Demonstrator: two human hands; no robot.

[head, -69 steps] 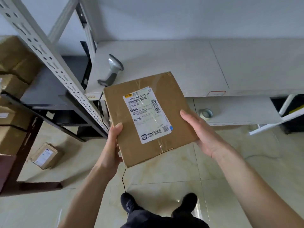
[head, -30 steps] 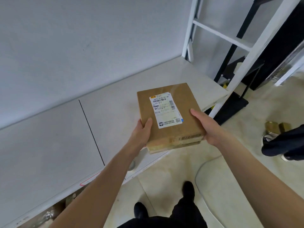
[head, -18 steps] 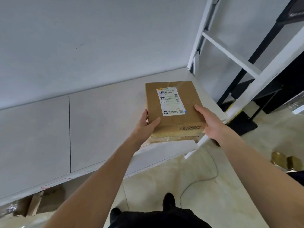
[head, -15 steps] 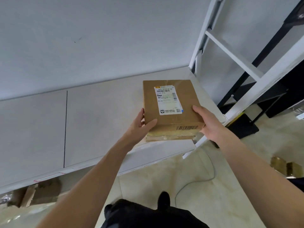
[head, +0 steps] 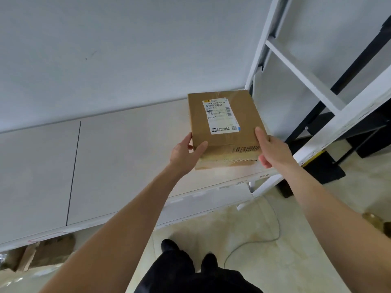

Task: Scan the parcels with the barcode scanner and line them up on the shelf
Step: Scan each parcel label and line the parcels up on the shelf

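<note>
A brown cardboard parcel (head: 222, 115) with a white shipping label on top lies flat at the right end of the white shelf (head: 127, 157), close to the white upright. A printed barcode shows on its near side. My left hand (head: 186, 152) grips its near-left corner and my right hand (head: 271, 148) grips its near-right corner. The barcode scanner is out of view.
A white metal upright with a diagonal brace (head: 296, 66) stands just right of the parcel. Beyond it is a dark rack (head: 349, 127). A cable (head: 264, 240) lies on the tiled floor. Cardboard (head: 42, 254) sits under the shelf at lower left.
I have turned from the scanner end to the right end of the shelf. Both hands have carried the parcel forward and lowered it onto the shelf surface near the upright.
</note>
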